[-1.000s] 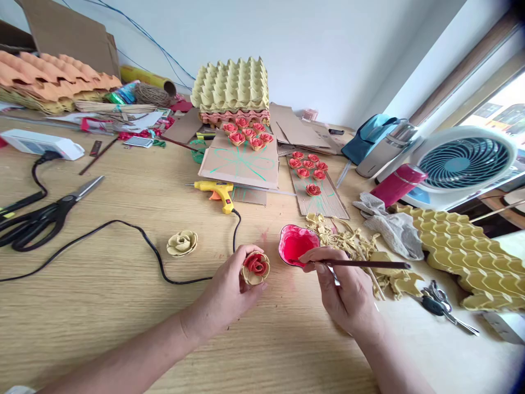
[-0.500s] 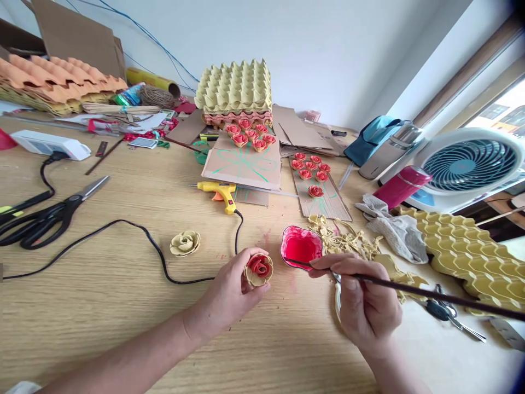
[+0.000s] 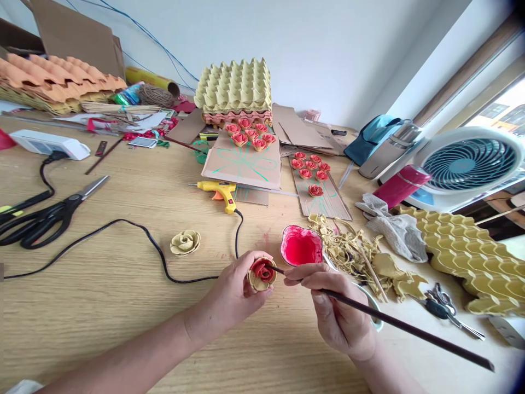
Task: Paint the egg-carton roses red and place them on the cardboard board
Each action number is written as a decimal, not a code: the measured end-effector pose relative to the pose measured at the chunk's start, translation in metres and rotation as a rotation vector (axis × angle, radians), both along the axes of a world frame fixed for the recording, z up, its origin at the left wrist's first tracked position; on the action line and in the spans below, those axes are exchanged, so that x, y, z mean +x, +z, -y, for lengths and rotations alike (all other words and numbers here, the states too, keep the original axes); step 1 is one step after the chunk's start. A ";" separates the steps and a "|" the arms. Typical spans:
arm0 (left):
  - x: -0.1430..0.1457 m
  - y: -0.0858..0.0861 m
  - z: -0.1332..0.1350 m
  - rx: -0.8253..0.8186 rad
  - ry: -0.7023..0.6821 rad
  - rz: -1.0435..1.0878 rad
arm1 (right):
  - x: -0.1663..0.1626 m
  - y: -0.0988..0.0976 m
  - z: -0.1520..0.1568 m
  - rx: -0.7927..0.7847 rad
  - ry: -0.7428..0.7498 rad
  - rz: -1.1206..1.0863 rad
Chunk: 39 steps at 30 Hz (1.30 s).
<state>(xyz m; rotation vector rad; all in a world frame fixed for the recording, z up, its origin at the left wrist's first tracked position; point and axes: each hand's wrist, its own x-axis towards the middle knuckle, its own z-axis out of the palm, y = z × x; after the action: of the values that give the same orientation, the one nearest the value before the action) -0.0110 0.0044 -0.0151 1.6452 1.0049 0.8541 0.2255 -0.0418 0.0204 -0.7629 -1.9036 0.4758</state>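
red paint cup [image 3: 301,245] and glue gun cable [image 3: 164,268] flank the held rose [image 3: 261,274].

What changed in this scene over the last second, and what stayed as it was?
The right hand swung the paintbrush leftward: its tip left the red paint cup and now touches the half-painted paper rose. The left hand kept holding that rose, shifting it only slightly. The unpainted rose, glue gun and scissors stayed put.

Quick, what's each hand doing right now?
Left hand: closed around the paper rose.
Right hand: closed on the paintbrush, tip at the rose.
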 end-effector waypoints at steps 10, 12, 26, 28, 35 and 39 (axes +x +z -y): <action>0.002 0.000 -0.001 -0.057 0.007 -0.045 | 0.001 0.009 0.002 0.082 -0.017 -0.023; 0.001 -0.001 -0.001 -0.050 -0.001 -0.035 | 0.000 0.006 0.001 0.052 0.012 0.003; 0.001 0.001 0.001 -0.010 -0.024 0.012 | 0.000 0.006 0.000 0.012 -0.001 0.011; 0.002 0.003 0.001 -0.003 -0.022 0.011 | 0.001 0.005 -0.001 0.017 -0.016 0.010; 0.002 0.011 0.000 -0.046 0.003 -0.010 | 0.007 0.008 0.001 0.032 -0.034 -0.037; 0.002 0.009 0.000 -0.020 -0.012 0.004 | 0.008 0.005 0.001 -0.009 -0.016 -0.003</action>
<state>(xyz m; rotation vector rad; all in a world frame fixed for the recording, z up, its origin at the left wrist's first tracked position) -0.0087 0.0040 -0.0058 1.6305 0.9972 0.8365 0.2334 -0.0432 0.0250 -0.7825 -1.8922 0.4756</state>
